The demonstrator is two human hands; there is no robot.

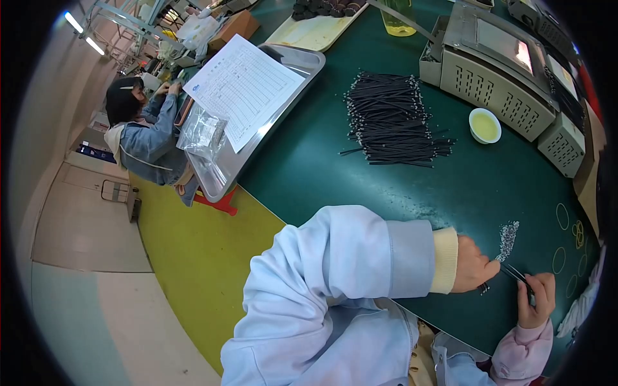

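The black cords (393,119) lie in a broad stack on the green table (306,164), and a few dark ends (484,289) show just below the left hand (473,265). They look light and thin, springy rather than limp, likely hard to break but quick to roll; a pinch near the tip should give the best control. The left hand's thumb and fingers are drawn together, seemingly around those ends, though the fingers hide how firmly. The right hand (538,298) grips dark tweezers (515,273) between thumb and fingers, their points close to the left fingertips; whether the points have hold of anything is too small to tell. Just beyond lies a patch of tiny shiny bits (508,240), probably almost weightless and easily scattered, so better lifted with fine points than with fingers. As for containers, a white cup (474,135) holds yellowish liquid (485,126), a clear jar (399,13) has yellow liquid low inside, a metal tray (314,59) carries 1 printed sheet (251,93) and a clear bag (203,134), and a pale tray (315,40) bears dark lumps (322,9).
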